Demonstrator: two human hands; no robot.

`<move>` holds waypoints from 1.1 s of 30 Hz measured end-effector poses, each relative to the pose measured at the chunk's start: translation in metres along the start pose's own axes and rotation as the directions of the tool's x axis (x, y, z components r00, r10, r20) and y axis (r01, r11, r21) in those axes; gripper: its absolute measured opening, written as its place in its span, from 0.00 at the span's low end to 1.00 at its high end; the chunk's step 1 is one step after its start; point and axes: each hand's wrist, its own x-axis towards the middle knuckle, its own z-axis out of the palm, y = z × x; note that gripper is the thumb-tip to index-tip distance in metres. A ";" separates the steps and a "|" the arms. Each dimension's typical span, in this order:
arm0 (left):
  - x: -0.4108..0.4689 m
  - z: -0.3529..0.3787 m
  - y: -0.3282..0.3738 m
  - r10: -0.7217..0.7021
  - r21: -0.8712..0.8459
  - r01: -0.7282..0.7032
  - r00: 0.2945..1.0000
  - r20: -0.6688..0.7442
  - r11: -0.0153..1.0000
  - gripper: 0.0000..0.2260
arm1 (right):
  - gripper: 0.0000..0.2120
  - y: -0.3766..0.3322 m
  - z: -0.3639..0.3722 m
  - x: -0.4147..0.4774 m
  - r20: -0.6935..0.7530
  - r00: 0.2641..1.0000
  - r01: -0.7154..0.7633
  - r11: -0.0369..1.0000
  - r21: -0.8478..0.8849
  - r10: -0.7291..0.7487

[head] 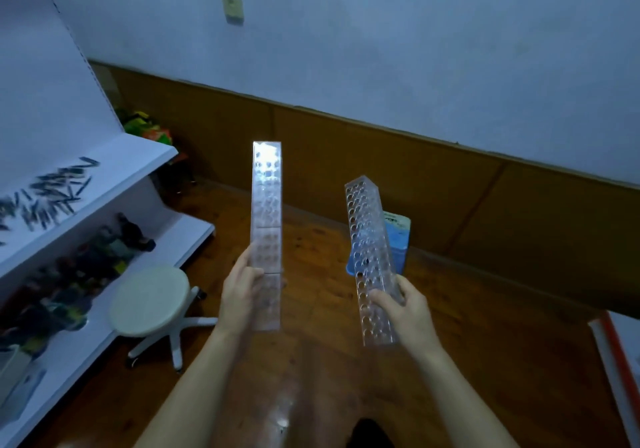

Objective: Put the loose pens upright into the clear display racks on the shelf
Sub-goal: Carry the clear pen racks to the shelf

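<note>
The white shelf unit point(114, 167) fills the left side of the view, and its upper board carries the loose pens point(48, 194) in a scattered, blurred heap, lying flat and not yet sorted. Below it a second shelf holds dark, mixed goods too dim to identify, and a round white stool point(150, 300) stands on the wooden floor just beside that lower shelf. Out in front of the person, well apart from the shelf, both clear racks are in the air. The left hand point(240, 297) is wrapped around the lower part of the left rack point(266, 219), which points away and upward with its holed face toward the camera. The right hand point(403, 305) is closed on the near end of the right rack point(369, 253), thumb on the perforated top and fingers point(401, 283) round the far side; this one tilts a little to the left. Neither rack holds a pen yet, so the filling has not begun. The racks look like rigid acrylic: light, stiff, smooth enough to slip, and likely to crack or chip if knocked. Gripping the long side walls near the middle would probably balance them better than holding one end.
</note>
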 end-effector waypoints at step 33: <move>0.479 -0.250 0.071 -0.088 -0.187 -0.109 0.590 -0.802 0.976 0.20 | 0.06 -0.133 0.472 0.587 0.797 0.605 0.238 0.952 -0.190 0.008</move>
